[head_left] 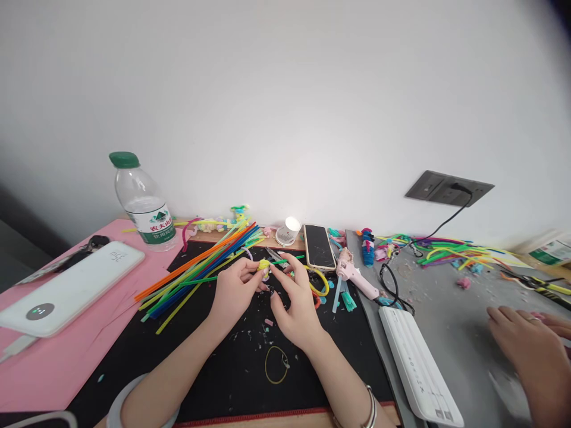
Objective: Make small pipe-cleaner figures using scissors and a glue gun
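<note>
My left hand (236,286) pinches a small yellow fuzzy piece (263,264), which looks like bent pipe cleaner, over the black mat (214,368). From the other side my right hand (297,306) reaches to it, its index fingertip at the piece and its thumb and other fingers spread apart. Scissors (273,254) lie partly hidden behind my fingers. To the left of my left hand is a loose bundle of orange, green, blue and yellow pipe cleaners (196,267). A yellow pipe cleaner loop (325,284) curves out beyond my right hand.
A bottle (149,208) and white power bank (75,285) stand left. Behind are a paper cup (288,232) and phone (319,246). A pink glue gun (354,274), power strip (419,365) and another person's hand (529,342) are right. A yellow elastic band (277,381) lies in front.
</note>
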Available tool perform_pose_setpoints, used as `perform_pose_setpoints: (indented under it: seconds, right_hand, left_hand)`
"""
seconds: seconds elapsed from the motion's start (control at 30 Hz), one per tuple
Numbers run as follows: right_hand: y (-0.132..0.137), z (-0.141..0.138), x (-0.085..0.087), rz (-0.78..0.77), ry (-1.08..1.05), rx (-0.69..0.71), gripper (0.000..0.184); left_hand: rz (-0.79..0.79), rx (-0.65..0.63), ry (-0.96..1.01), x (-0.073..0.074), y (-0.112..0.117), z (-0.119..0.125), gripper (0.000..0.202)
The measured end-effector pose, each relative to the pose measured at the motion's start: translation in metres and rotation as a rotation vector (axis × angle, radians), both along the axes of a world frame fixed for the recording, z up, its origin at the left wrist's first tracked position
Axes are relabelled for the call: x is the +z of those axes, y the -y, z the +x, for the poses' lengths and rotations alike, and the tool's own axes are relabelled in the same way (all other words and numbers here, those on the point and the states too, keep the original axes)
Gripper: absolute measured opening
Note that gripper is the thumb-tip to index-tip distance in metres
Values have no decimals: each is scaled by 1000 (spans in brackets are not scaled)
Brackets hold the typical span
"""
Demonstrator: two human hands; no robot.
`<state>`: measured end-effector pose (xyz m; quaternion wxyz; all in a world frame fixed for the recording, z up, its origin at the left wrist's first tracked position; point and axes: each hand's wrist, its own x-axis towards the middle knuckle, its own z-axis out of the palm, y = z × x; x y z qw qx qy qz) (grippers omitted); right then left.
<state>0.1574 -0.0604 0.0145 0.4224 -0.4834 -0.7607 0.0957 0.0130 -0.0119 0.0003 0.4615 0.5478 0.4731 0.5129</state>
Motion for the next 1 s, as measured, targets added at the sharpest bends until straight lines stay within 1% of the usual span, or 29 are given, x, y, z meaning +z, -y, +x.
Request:
perform_pose_setpoints:
  seconds: [0.23,0.4,0.57,0.83,1.0]
  right_hand:
    - [2,-2,2,-10,4,24,52]
    - [2,-4,1,-8,12,44,52]
    - [3,-4,0,-15,20,45,53]
    - [3,-5,0,-15,43,53,53]
    - [2,-5,1,-1,37,35,55]
  left_hand:
    - [2,2,-3,3,2,0,24]
    - [0,6,12,5,2,0,26]
    - [7,6,12,3,2,1,26]
    - [55,16,-47,-1,1,-1,22]
    - [25,8,-13,-1,0,0,25]
